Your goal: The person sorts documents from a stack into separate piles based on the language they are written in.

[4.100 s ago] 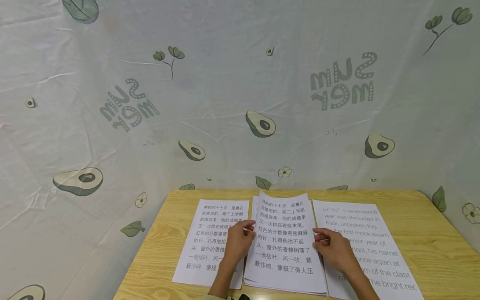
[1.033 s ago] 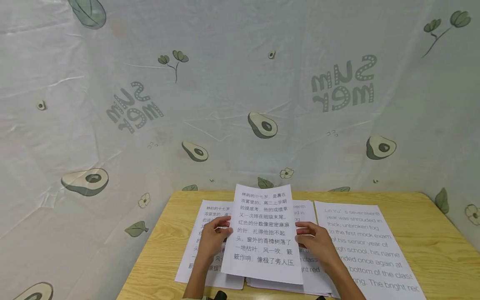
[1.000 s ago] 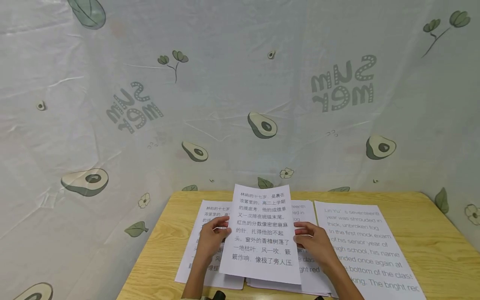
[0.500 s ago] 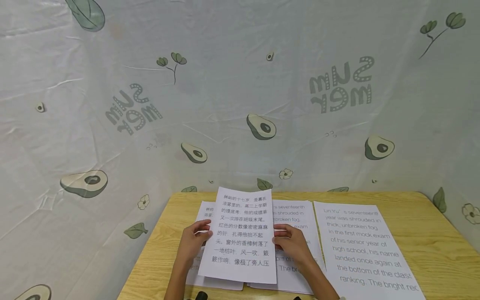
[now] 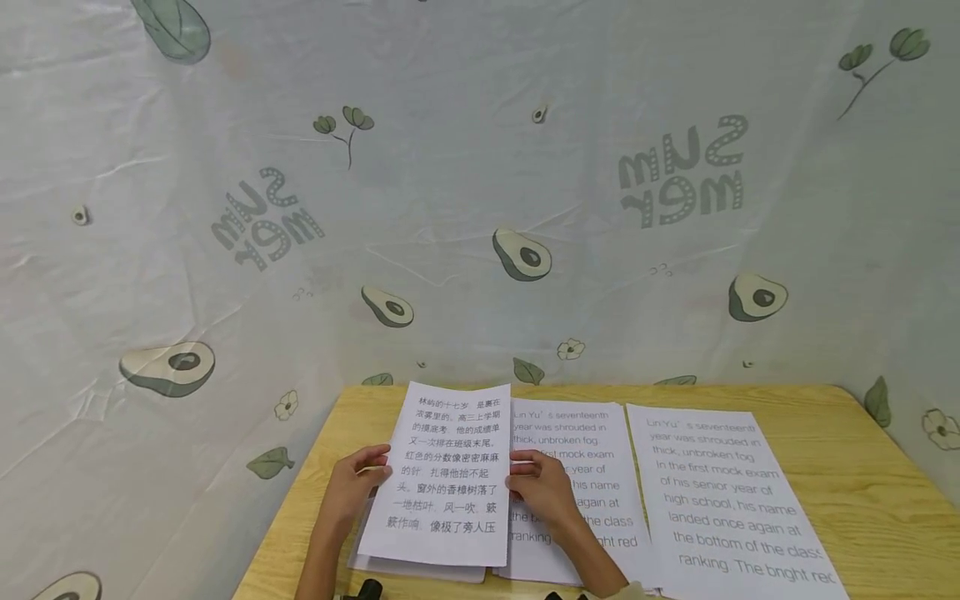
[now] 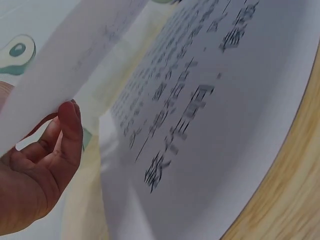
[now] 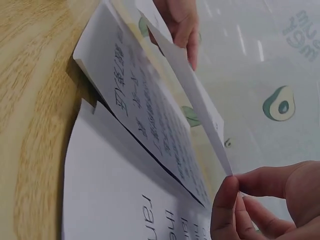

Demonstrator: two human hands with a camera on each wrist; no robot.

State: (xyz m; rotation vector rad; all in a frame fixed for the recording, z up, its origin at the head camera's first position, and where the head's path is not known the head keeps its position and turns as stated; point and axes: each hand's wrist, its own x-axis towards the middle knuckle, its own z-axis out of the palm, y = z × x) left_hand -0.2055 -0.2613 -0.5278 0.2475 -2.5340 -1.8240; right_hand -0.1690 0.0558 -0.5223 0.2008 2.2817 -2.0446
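Between both hands hangs a sheet of paper [image 5: 446, 475] printed with Chinese text. My left hand [image 5: 350, 483] pinches its left edge and my right hand [image 5: 543, 492] pinches the right edge. In the left wrist view, the left hand [image 6: 47, 160] holds the raised sheet above another page of Chinese text [image 6: 200, 125]. The right wrist view has thumb and finger of the right hand [image 7: 265, 200] on the edge of the lifted sheet [image 7: 195, 95]. That sheet hides most of the left stack [image 5: 420, 573] in the head view.
A middle stack of English-printed sheets [image 5: 570, 442] lies beside the left one. Further right is another English-printed page [image 5: 727, 500]. All rest on a wooden table [image 5: 840, 467], with a patterned cloth [image 5: 450, 167] hanging behind its back edge.
The Chinese-text sheet has come off the middle stack and moved left over the left stack, both hands still holding it. The English page under it on the middle stack is now exposed.
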